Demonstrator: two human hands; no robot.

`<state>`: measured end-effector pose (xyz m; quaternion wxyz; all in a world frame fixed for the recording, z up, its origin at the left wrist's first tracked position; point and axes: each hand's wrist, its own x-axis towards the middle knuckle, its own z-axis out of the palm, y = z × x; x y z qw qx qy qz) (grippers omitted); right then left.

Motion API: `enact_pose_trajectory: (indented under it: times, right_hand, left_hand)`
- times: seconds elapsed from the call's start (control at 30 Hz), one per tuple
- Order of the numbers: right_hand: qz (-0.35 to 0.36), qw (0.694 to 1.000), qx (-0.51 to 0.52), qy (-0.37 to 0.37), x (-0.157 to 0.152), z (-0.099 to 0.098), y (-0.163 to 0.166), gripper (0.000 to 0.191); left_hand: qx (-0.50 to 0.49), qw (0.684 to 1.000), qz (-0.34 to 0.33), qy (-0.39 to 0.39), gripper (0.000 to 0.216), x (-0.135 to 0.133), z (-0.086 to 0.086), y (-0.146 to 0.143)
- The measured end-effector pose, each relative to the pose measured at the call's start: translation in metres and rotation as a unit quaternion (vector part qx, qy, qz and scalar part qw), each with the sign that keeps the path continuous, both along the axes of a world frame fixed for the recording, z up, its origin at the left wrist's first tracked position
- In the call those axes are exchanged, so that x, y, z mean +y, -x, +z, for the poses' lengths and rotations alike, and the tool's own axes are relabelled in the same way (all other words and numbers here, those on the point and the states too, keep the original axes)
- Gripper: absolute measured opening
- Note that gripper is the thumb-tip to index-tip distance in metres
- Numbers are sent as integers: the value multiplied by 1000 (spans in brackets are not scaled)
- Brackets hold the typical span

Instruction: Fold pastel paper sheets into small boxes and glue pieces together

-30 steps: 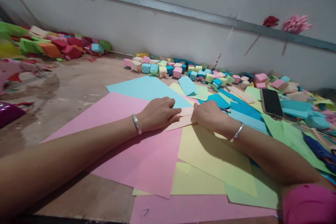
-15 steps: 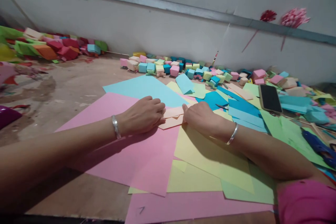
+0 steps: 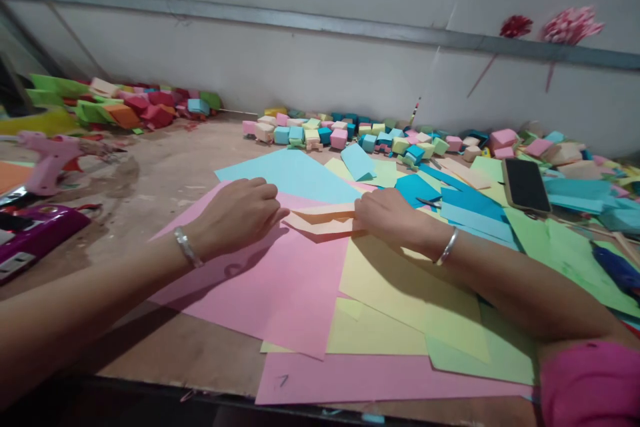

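A folded strip of peach paper (image 3: 320, 221) stretches between my two hands, its long sides raised along the creases. My left hand (image 3: 245, 210) pinches its left end between thumb and fingers. At the other end, my right hand (image 3: 384, 212) is closed on the paper, its fingertips partly hidden. Beneath lie a large pink sheet (image 3: 285, 287) and a light blue sheet (image 3: 285, 173). Yellow sheets (image 3: 400, 280) spread under my right wrist.
Small paper boxes (image 3: 339, 139) line the wall. A phone (image 3: 526, 185) lies on papers at the right, near a dark blue tool (image 3: 617, 270). Scissors (image 3: 429, 203) poke out beyond my right hand. A pink glue gun (image 3: 45, 160) and a purple device (image 3: 37, 237) are at the left.
My left hand has shifted left to the end of the peach paper, which now shows more of its length and stands more open. The view has turned slightly left.
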<state>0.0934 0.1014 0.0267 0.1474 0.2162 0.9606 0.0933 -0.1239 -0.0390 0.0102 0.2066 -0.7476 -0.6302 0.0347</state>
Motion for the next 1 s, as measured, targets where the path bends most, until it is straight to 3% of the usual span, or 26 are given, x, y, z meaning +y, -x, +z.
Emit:
enact_pose_trajectory:
  times: [0.2, 0.3, 0.37, 0.47, 0.6, 0.7, 0.77, 0.87, 0.93, 1.0]
  right_hand:
    - [-10, 996, 83, -26, 10, -11, 7, 21]
    - [-65, 988, 131, -46, 23, -12, 7, 18]
    - [-102, 973, 197, -62, 33, -10, 6, 19]
    - [-111, 943, 310, -56, 47, -12, 6, 26]
    - [-116, 904, 411, 26, 61, -23, 10, 27]
    - [-123, 867, 472, 100, 67, -32, 14, 26]
    - [-116, 831, 524, 148, 68, -36, 17, 26]
    - [-99, 786, 577, 199, 67, -42, 17, 28]
    - [-100, 772, 591, 211, 65, -46, 17, 28]
    - [-106, 761, 603, 214, 65, -49, 17, 27]
  left_hand:
    - [-130, 987, 73, -57, 40, 59, 14, -17]
    - [-199, 963, 159, -91, 41, 93, 24, -11]
    - [-205, 958, 185, -72, 38, 100, 25, -4]
    - [-189, 969, 158, 21, 35, 77, 17, 3]
    - [-154, 968, 36, 195, 56, 12, 2, 2]
    - [-180, 954, 34, 236, 57, -21, 5, -3]
    - [-200, 947, 46, 246, 54, -23, 13, -3]
    - [-185, 957, 53, 216, 54, 0, 21, 10]
    - [-150, 970, 84, 172, 62, 21, 19, 28]
    - [-130, 965, 124, 189, 67, 36, 10, 50]
